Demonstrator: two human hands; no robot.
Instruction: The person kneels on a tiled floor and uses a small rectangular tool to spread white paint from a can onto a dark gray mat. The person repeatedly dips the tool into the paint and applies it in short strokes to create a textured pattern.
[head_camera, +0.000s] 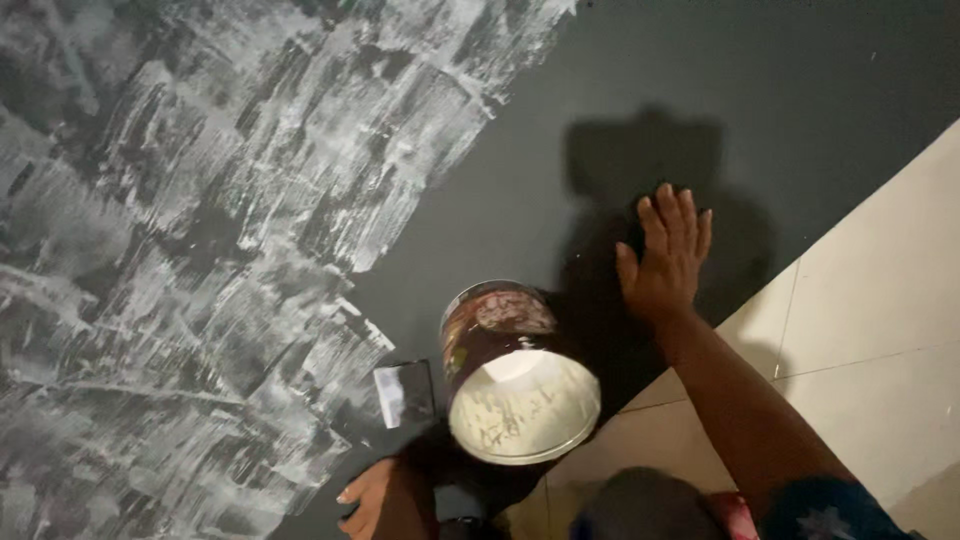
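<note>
The right hand (665, 255) is pressing flat, fingers spread, on the dark wall (540, 120). The left hand (365, 497) is resting open, holding nothing, near a scraper (403, 393) and tilted paint can (515, 375).

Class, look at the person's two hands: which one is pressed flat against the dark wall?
The right hand, fingers spread flat on the dark grey wall above the open paint tin. The left hand sits low beside the scraper.
</note>
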